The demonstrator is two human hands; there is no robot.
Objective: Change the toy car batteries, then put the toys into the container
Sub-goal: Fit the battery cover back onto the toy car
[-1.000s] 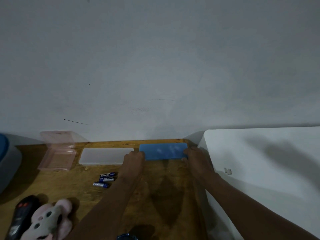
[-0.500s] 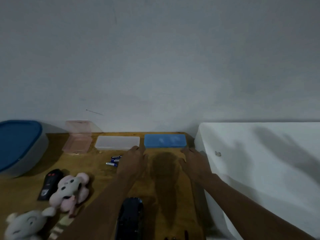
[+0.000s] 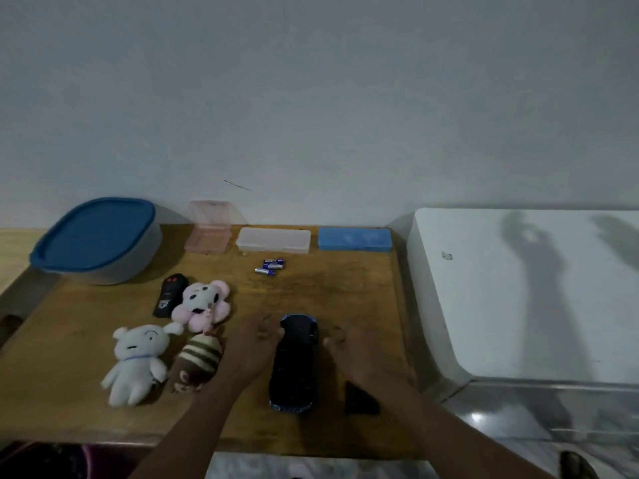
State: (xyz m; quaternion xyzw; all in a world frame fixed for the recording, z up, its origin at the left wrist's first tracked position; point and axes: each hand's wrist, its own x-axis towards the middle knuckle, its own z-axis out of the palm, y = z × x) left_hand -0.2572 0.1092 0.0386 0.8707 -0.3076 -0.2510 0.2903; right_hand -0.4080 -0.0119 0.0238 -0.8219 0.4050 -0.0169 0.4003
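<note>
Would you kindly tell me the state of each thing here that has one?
Container, lid on.
Pink case, open.
Clear case, shut.
Blue case, shut.
Batteries, loose.
Car, lying on the table.
Left hand, fingers curled at the car; grip unclear.
Right hand, loosely curled, holding nothing.

Wooden table [image 3: 328, 292] with toy car [image 3: 294, 364], batteries [image 3: 270, 266]

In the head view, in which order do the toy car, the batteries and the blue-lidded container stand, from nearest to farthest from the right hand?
1. The toy car, just left of the right hand.
2. The batteries, farther back on the table, to the left.
3. The blue-lidded container, at the far back-left corner.
</note>
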